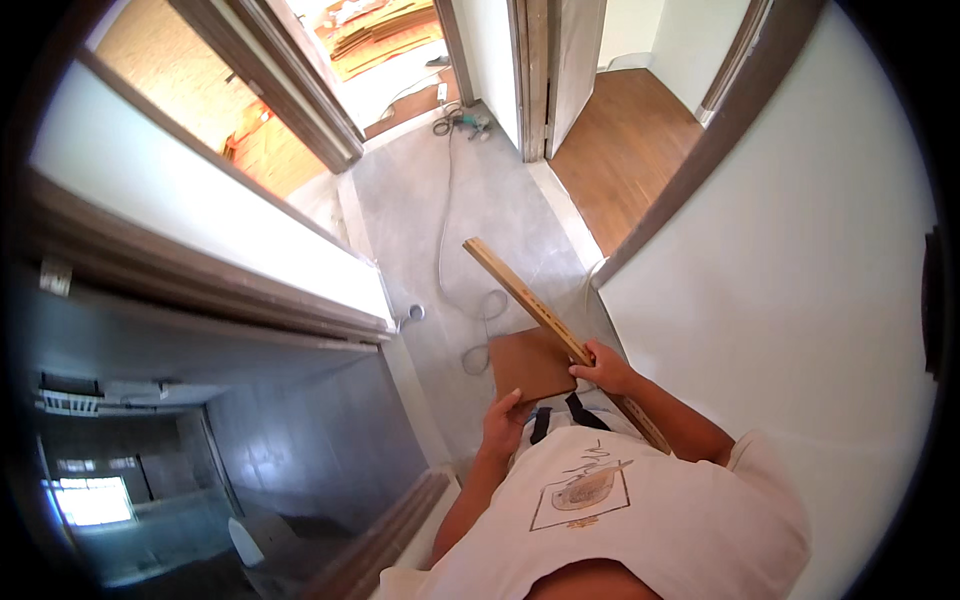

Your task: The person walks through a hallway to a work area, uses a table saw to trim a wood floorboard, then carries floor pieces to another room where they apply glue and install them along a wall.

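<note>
My left hand (505,422) grips the near left corner of a short brown board (528,362), its thumb on top and the other fingers hidden below. My right hand (606,369) is closed around a long wooden floorboard (518,288), seen mostly along its narrow pale edge. That floorboard slants from the far left back under my right forearm. The short board's right side lies against the long one, near my right fingers. Whether those fingers also touch the short board, I cannot tell. Both pieces are held in front of my waist, above the grey floor.
A teal corded power tool (470,122) lies at the hallway's far end, its grey cable (441,235) trailing toward me in loops. By the left wall sits a small round whitish item (416,312). Walls and door frames flank me closely. Beyond a far doorway lie stacked floorboards (385,28).
</note>
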The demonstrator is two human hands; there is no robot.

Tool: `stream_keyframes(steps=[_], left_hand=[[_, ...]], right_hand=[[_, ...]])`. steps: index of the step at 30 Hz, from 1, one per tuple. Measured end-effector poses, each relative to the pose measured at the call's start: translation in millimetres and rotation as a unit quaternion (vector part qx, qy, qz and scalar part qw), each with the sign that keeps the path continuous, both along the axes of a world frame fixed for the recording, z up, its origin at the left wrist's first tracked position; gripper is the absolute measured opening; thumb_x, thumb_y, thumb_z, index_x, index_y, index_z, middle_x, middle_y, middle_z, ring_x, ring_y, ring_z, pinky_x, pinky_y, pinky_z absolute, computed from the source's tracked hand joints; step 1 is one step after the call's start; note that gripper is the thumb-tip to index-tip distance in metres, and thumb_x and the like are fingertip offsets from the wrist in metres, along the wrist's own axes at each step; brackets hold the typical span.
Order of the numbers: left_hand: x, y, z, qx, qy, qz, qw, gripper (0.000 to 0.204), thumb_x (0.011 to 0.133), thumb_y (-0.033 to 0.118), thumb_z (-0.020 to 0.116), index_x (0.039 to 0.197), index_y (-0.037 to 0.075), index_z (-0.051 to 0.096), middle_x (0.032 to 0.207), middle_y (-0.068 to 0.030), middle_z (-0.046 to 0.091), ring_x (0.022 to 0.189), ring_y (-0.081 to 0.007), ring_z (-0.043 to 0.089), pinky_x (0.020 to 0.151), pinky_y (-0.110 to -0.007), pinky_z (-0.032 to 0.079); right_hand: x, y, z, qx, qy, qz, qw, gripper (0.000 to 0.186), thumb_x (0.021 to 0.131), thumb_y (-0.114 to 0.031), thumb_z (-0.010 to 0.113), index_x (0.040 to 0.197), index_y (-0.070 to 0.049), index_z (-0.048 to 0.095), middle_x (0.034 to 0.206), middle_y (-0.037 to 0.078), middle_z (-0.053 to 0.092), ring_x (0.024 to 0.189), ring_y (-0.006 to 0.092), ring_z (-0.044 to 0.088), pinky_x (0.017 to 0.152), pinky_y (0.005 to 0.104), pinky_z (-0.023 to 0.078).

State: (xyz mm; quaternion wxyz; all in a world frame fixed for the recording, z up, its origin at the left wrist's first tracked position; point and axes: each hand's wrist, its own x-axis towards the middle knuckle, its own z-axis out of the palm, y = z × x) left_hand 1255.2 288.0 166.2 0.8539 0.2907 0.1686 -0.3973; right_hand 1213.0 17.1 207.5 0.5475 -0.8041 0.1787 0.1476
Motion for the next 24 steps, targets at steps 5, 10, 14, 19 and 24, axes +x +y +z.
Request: stream_keyframes(steps=[5, 10, 14, 19, 24], left_hand=[[127, -52, 21, -0.014, -0.001, -0.109, 0.994, 0.046, 0.100, 0.014, 0.060, 0.142, 0.001, 0.046, 0.134, -0.0135, 0.060, 0.123, -0.0274, 0.061, 0.107, -0.042, 0.051], [221, -100, 17, 0.068, 0.034, -0.285, 0.956, 0.052, 0.097, 0.021, 0.068, 0.141, 0.003, 0.048, 0.131, -0.0135, 0.062, 0.115, -0.0268, 0.063, 0.102, -0.043, 0.051], [285, -139, 11, 0.117, 0.024, -0.351, 0.929, 0.052, 0.096, 0.021, 0.070, 0.140, 0.003, 0.049, 0.128, -0.0129, 0.064, 0.113, -0.0268, 0.063, 0.099, -0.045, 0.050], [393, -214, 8, 0.086, 0.025, -0.384, 0.919, 0.054, 0.095, 0.028, 0.071, 0.140, 0.005, 0.051, 0.127, -0.0111, 0.065, 0.112, -0.0260, 0.062, 0.097, -0.044, 0.050], [501, -311, 47, 0.151, -0.021, -0.385, 0.910, 0.058, 0.096, 0.034, 0.068, 0.143, 0.004, 0.050, 0.138, -0.0125, 0.060, 0.124, -0.0260, 0.059, 0.105, -0.044, 0.047]], right_hand=[[81, -20, 19, -0.060, 0.028, -0.105, 0.992, 0.055, 0.082, -0.035, 0.082, 0.114, 0.001, 0.055, 0.100, 0.018, 0.060, 0.091, 0.0261, 0.060, 0.083, 0.0374, 0.049], [153, -72, 45, -0.007, 0.033, -0.201, 0.979, 0.056, 0.080, -0.031, 0.084, 0.115, 0.001, 0.054, 0.101, 0.014, 0.059, 0.092, 0.0223, 0.058, 0.082, 0.0359, 0.049], [200, -116, 21, 0.043, 0.024, -0.229, 0.972, 0.058, 0.078, -0.028, 0.085, 0.118, 0.002, 0.055, 0.102, 0.012, 0.061, 0.092, 0.0227, 0.059, 0.083, 0.0368, 0.049], [274, -187, -4, 0.119, 0.038, -0.250, 0.960, 0.059, 0.076, -0.033, 0.087, 0.112, 0.001, 0.056, 0.093, 0.013, 0.057, 0.089, 0.0221, 0.056, 0.080, 0.0378, 0.047], [349, -273, 25, 0.100, 0.013, -0.213, 0.972, 0.051, 0.081, -0.030, 0.084, 0.112, -0.001, 0.056, 0.089, 0.007, 0.058, 0.079, 0.0189, 0.054, 0.071, 0.0370, 0.048]])
